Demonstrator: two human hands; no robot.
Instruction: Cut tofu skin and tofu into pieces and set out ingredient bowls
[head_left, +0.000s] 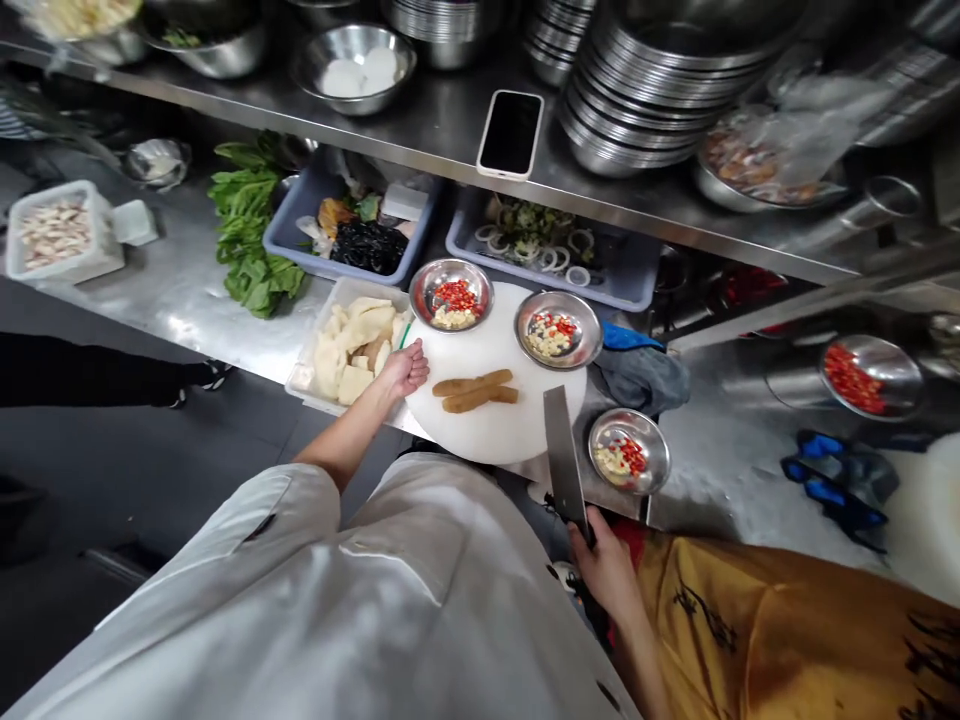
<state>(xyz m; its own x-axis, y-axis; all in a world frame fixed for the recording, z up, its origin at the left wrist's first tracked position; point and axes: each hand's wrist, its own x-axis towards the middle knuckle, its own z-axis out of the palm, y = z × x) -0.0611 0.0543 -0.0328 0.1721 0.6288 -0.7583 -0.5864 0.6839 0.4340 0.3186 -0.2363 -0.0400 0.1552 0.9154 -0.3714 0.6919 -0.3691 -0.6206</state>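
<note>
My left hand (406,369) is closed at the left edge of the round white cutting board (480,435), beside a plastic container (304,380) of pale pieces; whether anything is inside the fingers is hidden. Long brown pieces (480,398) lie on the board, to the right of that hand. My right hand (604,560) grips the handle of a cleaver (564,455), whose broad blade points away from me past the board's right edge. Metal bowls with chopped red and pale bits stand at the board's back left (452,296), back right (558,331) and right (628,452).
Blue trays (300,250) of food stand behind the board, beneath a steel shelf (442,130) holding a phone (511,135) and stacked bowls (637,110). Leafy greens (255,230) lie left. A dark cloth (645,380) is right. A person in a yellow garment (750,620) is close at right.
</note>
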